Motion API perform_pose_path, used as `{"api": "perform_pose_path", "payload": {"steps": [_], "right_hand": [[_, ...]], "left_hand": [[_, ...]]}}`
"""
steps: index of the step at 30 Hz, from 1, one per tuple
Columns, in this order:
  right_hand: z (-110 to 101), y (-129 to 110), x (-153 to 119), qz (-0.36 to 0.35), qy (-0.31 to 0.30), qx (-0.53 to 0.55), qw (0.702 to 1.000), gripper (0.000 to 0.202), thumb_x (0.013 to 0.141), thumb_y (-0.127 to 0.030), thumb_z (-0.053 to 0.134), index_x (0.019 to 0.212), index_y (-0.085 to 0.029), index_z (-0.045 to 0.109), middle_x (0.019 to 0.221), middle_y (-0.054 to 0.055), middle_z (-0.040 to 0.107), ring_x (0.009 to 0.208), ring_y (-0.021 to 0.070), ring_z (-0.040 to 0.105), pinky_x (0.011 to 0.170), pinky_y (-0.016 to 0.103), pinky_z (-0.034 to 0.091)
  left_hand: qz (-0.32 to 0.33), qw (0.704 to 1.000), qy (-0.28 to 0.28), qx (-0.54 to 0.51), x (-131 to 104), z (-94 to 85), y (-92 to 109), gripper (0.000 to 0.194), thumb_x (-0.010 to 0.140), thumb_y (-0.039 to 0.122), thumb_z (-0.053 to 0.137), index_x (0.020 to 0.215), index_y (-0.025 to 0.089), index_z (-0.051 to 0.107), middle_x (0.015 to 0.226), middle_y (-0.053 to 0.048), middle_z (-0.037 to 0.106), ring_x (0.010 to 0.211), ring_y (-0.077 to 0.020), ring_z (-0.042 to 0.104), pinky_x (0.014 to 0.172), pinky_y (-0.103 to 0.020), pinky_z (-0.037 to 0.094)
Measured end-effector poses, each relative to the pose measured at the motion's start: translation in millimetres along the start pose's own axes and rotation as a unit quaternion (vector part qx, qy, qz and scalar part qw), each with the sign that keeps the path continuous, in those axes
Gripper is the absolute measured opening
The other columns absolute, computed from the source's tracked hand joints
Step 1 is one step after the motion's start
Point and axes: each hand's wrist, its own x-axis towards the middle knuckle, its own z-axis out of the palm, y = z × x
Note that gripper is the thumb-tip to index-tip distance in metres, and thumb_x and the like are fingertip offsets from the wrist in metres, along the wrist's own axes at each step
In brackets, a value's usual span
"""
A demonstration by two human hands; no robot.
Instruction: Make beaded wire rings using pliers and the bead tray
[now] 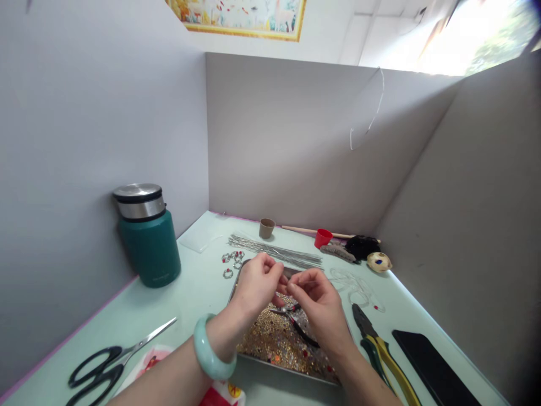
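Note:
Above a metal tray (pixel 291 370) of small gold and clear beads (pixel 270 332), both hands meet with fingertips pinched close together. My left hand (pixel 264 279), with a pale green bangle (pixel 211 348) on its wrist, is closed, its fingers curled. My right hand (pixel 316 299) is pinched almost against it. Whatever lies between the fingers is too small or hidden to make out. Small dark-handled pliers (pixel 302 330) rest on the beads beneath the hands, partly covered by the right one. Several beaded wire rings (pixel 234 257) lie left of the tray.
Behind the tray lie thin metal wires (pixel 274 251), a brown cup (pixel 266 228) and a red cup (pixel 323 238). Scissors (pixel 122 361) and a green flask (pixel 150 242) stand to the left. Yellow-green pliers (pixel 380 349) and a black phone (pixel 431 361) occupy the right. Grey partitions (pixel 296 135) enclose the table.

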Motion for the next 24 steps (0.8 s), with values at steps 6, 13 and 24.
{"api": "perform_pose_path", "payload": {"steps": [6,13,24], "right_hand": [[-3.6,0.5,2.8,0.033,-0.025,0.010,0.999,0.023,0.074,-0.030,0.073,0.077,-0.020,0.052,0.072,-0.003,0.058,0.065,0.0124,0.052,0.060,0.024,0.042],[-3.6,-3.2,4.3,0.053,-0.020,0.050,0.997,0.023,0.076,-0.034,0.070,0.078,-0.021,0.052,0.070,-0.004,0.057,0.062,0.0115,0.052,0.059,0.024,0.042],[1.1,-1.8,1.3,0.001,-0.006,0.079,0.997,0.018,0.076,-0.022,0.071,0.077,-0.022,0.053,0.078,-0.003,0.062,0.071,0.0129,0.056,0.068,0.026,0.045]], "left_hand": [[-0.041,0.995,-0.074,0.044,-1.9,-2.4,7.9,0.007,0.075,0.019,0.057,0.073,0.013,0.059,0.068,-0.006,0.065,0.062,-0.0188,0.067,0.048,-0.027,0.053],[-0.076,0.993,-0.090,0.025,0.4,-4.2,5.8,0.014,0.080,0.024,0.055,0.082,0.013,0.062,0.055,-0.004,0.065,0.054,-0.0168,0.066,0.047,-0.025,0.052],[-0.064,0.994,-0.068,-0.060,-0.4,-1.4,4.9,0.014,0.081,0.023,0.057,0.077,0.012,0.065,0.056,-0.005,0.066,0.052,-0.0136,0.064,0.050,-0.024,0.051]]}}
